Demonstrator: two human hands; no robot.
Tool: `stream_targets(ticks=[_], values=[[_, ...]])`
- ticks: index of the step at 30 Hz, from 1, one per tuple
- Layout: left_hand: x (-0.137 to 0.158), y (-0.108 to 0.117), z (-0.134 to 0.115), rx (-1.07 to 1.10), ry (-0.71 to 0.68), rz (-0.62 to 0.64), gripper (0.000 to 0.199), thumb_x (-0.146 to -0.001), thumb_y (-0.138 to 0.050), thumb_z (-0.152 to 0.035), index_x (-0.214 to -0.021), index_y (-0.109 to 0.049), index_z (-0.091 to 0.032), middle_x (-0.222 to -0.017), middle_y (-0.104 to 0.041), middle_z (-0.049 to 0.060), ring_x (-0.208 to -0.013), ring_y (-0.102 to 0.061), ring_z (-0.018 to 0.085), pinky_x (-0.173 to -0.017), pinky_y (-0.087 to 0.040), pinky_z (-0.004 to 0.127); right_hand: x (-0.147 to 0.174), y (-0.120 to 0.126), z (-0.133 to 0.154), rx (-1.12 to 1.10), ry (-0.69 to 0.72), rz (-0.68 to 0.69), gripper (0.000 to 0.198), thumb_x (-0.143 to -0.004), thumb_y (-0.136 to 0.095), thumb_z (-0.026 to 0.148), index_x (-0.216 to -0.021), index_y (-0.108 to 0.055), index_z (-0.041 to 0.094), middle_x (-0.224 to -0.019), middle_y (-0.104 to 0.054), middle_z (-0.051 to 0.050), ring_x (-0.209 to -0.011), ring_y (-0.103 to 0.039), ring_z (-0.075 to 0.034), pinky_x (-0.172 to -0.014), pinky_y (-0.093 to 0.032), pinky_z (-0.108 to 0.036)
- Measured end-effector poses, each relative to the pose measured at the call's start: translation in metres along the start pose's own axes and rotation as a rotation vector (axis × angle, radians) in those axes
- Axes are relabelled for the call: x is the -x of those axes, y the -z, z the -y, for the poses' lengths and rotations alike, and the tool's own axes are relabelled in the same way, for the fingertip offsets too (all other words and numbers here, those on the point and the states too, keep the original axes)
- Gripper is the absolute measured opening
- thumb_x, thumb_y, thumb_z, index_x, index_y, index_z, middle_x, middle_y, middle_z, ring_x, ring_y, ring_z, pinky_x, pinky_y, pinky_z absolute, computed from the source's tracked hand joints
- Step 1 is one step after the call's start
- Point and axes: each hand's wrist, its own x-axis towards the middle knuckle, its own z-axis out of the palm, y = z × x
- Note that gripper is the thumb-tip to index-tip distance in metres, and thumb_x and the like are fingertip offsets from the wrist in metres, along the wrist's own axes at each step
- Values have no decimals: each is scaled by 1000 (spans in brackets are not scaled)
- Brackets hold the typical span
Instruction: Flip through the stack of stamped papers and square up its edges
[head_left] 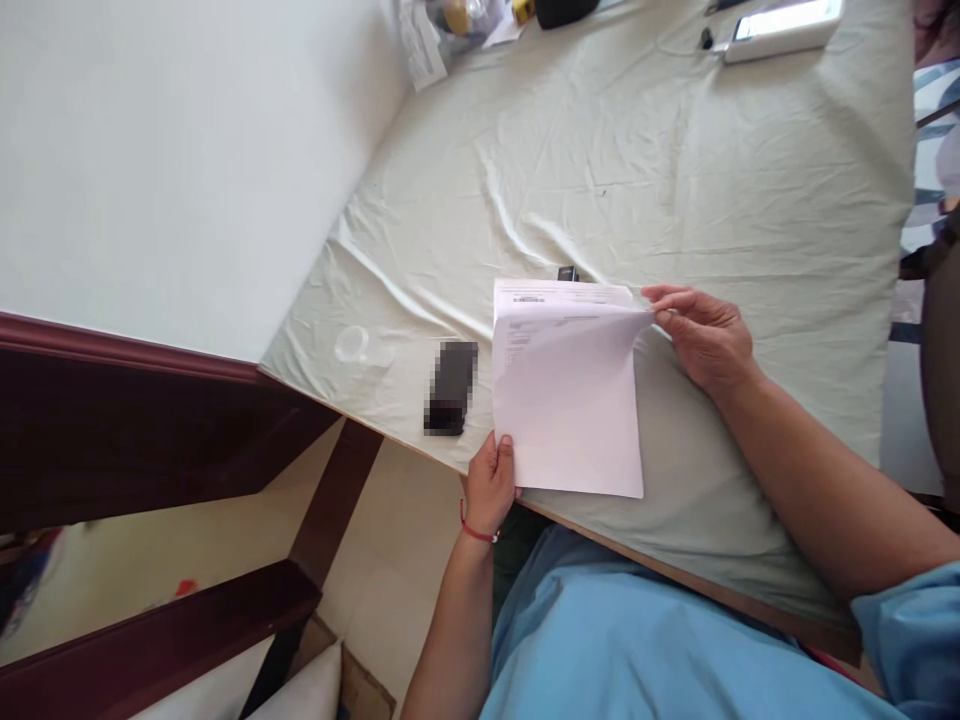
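Observation:
A stack of printed paper sheets (570,410) lies near the front edge of the cloth-covered table. With its thumb on top, my left hand (493,482) grips the lower left edge of the stack. My right hand (705,335) pinches the top right corner of the upper sheet and holds it lifted and curled. Under that sheet, more print and a barcode show along the top of another page (555,290). A dark, pixelated phone-like object (451,388) lies left of the papers. Just beyond their top edge, a small black object (568,273) is partly hidden.
A clear plastic cup-like container (364,346) lies on the wrinkled tablecloth (637,180) at the left. A white device with a lit screen and cable (784,30) sits at the far right. Plastic bags (465,20) are at the back, beside the wall (187,150).

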Motion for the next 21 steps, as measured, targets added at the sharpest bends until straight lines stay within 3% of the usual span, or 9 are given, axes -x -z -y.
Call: stream_targets(ticks=[4, 8, 10, 12, 14, 15, 17, 21], values=[[1, -1, 1, 17, -8, -54, 49, -95, -53, -68, -92, -59, -20, -53, -45, -8, -36, -42, 9, -33, -32, 22, 3, 9, 8, -194, -203, 315, 14, -74, -90, 38, -82, -82, 29, -117, -78, -4, -113, -71, -27, -109, -51, -48], [0, 1, 3, 3, -37, -41, 41, -97, -54, -60, -91, -60, -20, -51, -47, -7, -38, -45, 11, -35, -35, 23, 0, 14, 10, -236, -163, 702, 14, -77, -88, 38, -78, -83, 25, -90, -80, -8, -94, -75, -25, -96, -58, -45], [-2, 2, 2, -4, -110, -58, 34, -95, -60, -52, -93, -65, -19, -59, -61, -2, -50, -57, 15, -45, -46, 26, -3, 13, 11, -297, -141, 992, 10, -83, -84, 34, -85, -84, 24, -79, -79, -8, -87, -75, -24, -89, -59, -43], [-3, 4, 1, -11, -178, -80, 28, -92, -64, -44, -99, -71, -17, -81, -76, 5, -73, -69, 21, -64, -56, 32, -4, 12, 12, -333, -162, 1280, 10, -87, -80, 27, -94, -84, 23, -80, -80, -9, -86, -75, -23, -87, -59, -39], [-4, 5, 1, -19, -196, -77, 27, -91, -64, -39, -102, -73, -16, -96, -79, 8, -87, -70, 24, -75, -58, 35, -4, 12, 13, -309, -215, 1453, 13, -89, -77, 23, -100, -84, 21, -84, -81, -10, -87, -75, -22, -86, -59, -36], [-4, 5, 2, -23, -192, -71, 27, -91, -64, -38, -102, -74, -16, -95, -80, 8, -86, -70, 24, -74, -57, 34, -2, 12, 14, -295, -257, 1474, 16, -90, -77, 25, -104, -83, 20, -86, -81, -11, -88, -76, -22, -86, -60, -36], [-5, 5, 7, -26, -197, -69, 28, -89, -65, -39, -101, -74, -15, -89, -79, 7, -82, -69, 23, -70, -55, 32, 1, 16, 13, -288, -359, 1385, 24, -93, -74, 33, -109, -81, 17, -92, -81, -13, -89, -78, -24, -84, -61, -37], [-5, 3, 21, -43, -185, -78, 31, -93, -63, -41, -108, -72, -16, -97, -79, 7, -89, -70, 24, -76, -55, 32, 6, 19, 12, -358, -446, 936, 47, -87, -76, 48, -126, -73, 22, -113, -79, -13, -78, -77, -22, -69, -62, -33]])
